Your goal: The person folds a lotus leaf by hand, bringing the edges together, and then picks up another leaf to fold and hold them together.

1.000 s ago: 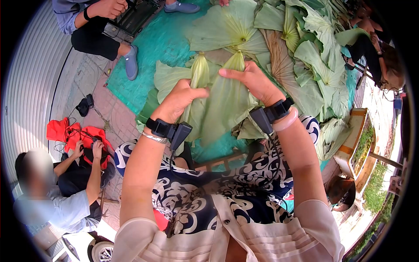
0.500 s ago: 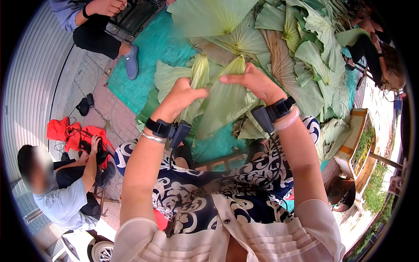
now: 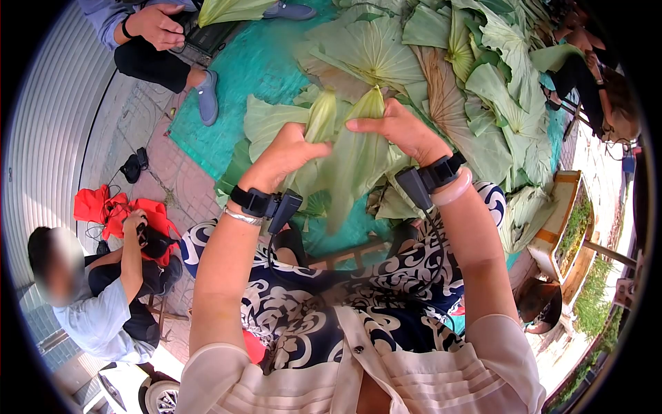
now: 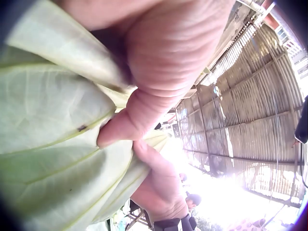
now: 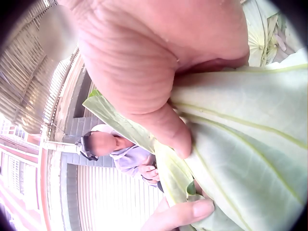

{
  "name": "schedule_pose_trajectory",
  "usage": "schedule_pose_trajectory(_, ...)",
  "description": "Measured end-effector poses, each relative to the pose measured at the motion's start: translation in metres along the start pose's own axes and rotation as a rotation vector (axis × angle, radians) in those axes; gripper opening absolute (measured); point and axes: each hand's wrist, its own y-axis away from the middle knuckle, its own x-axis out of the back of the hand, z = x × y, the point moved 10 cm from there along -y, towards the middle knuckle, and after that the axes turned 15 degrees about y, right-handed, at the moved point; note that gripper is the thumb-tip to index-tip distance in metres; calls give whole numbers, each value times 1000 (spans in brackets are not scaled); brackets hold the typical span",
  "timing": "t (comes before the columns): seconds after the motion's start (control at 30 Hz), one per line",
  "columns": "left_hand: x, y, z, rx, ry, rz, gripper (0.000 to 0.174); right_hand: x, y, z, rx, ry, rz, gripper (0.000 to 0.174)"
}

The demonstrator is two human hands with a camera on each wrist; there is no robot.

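Observation:
My left hand grips a pale green lotus leaf, gathered into a pointed peak above the thumb. Beside it, my right hand holds a second gathered peak of lotus leaf, its thumb lying across the front. The folds hang down between both forearms; I cannot tell whether the two peaks belong to one leaf. Close up in the left wrist view, the left thumb presses into ribbed leaf. In the right wrist view the right thumb presses on leaf too, and its other fingers are hidden.
A large pile of lotus leaves covers the right of a teal mat. At upper left a person's hand is near another leaf. Another person sits at left by a red bag. A planter box stands right.
A large leaf has slid off the pile toward the person at upper left. The person at left has shifted their arms. My hands stay nearly in place; the leaf peaks tilt slightly.

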Motion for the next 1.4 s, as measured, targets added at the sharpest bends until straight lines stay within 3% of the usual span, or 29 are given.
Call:
schedule_pose_trajectory(0.83,5,-6,-17,68,256,-26,29,2,4,-10,93,-26,7,34)
schedule_pose_trajectory(1.13,1,-2,-12,96,251,-27,30,6,3,-8,55,-12,18,25)
schedule_pose_trajectory(1.33,-3,-1,-5,41,82,-67,33,4,3,-7,52,3,12,24)
schedule_pose_trajectory(1.4,-3,-1,-3,32,68,-55,32,3,1,-3,52,-6,7,31)
